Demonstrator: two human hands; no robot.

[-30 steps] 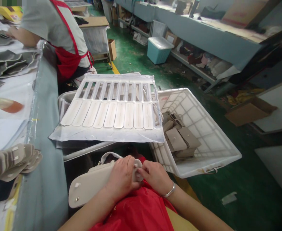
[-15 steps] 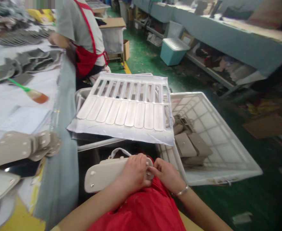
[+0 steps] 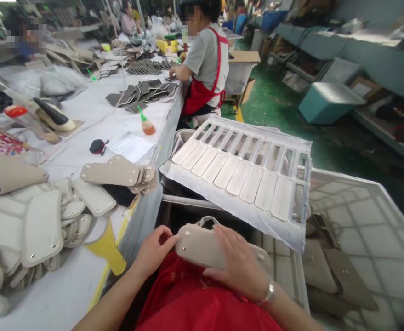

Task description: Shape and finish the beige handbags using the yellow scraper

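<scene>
A cream, oval-bottomed bag piece (image 3: 202, 246) with metal studs lies across my lap on the red apron (image 3: 202, 303). My left hand (image 3: 153, 250) pinches its left end with fingers closed. My right hand (image 3: 239, 264) lies over its right half, fingers curled around it. A white strap loop (image 3: 207, 220) sticks up behind the piece.
A white slotted tray (image 3: 243, 170) of cream strips rests on a bin ahead. A white crate (image 3: 353, 220) with taupe pieces sits at right. Stacked cream panels (image 3: 46, 216) and a glue bottle (image 3: 145, 123) lie on the table at left. A person in a red apron (image 3: 205, 69) works beyond.
The view swung left and up, bringing the table into sight. The bag piece has turned in my hands; my left hand moved to its left end and my right hand now covers its right half.
</scene>
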